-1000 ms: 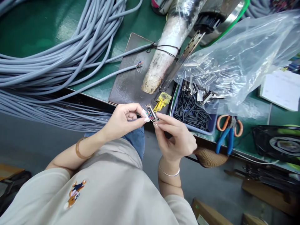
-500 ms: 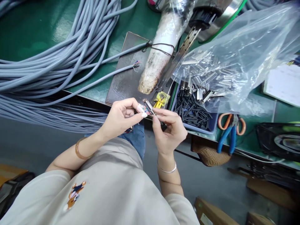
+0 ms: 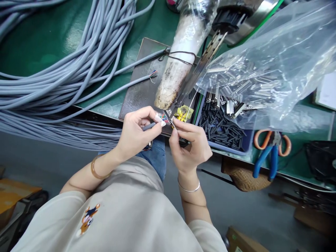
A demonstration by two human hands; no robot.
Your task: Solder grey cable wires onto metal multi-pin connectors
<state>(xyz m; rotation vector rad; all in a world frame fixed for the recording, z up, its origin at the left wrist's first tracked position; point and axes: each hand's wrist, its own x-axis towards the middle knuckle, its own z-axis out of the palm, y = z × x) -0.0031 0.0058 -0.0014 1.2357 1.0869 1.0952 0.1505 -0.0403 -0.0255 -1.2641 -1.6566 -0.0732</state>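
Observation:
My left hand [image 3: 136, 131] pinches the end of a grey cable [image 3: 149, 126], whose coloured wires run into a small metal connector [image 3: 167, 117]. My right hand [image 3: 190, 145] is closed too, thumb and forefinger pinched on the connector's right side, with a thin wire at the fingertips. Both hands hover just in front of the bench edge, below the tip of a large wrapped soldering tool [image 3: 175, 75]. A yellow clip [image 3: 183, 113] lies just behind the connector on the dark metal plate [image 3: 143, 87].
Coils of grey cable [image 3: 60, 80] cover the green bench [image 3: 34, 38] on the left. A blue tray of black tubing pieces [image 3: 223, 127] sits right of my hands, under a clear plastic bag of metal connectors [image 3: 262, 73]. Blue-and-orange pliers [image 3: 270, 154] lie further right.
The connector has tilted and moved closer to the soldering tool's tip. My right fingers shifted their pinch on it, and the grey cable end now shows in my left fingers.

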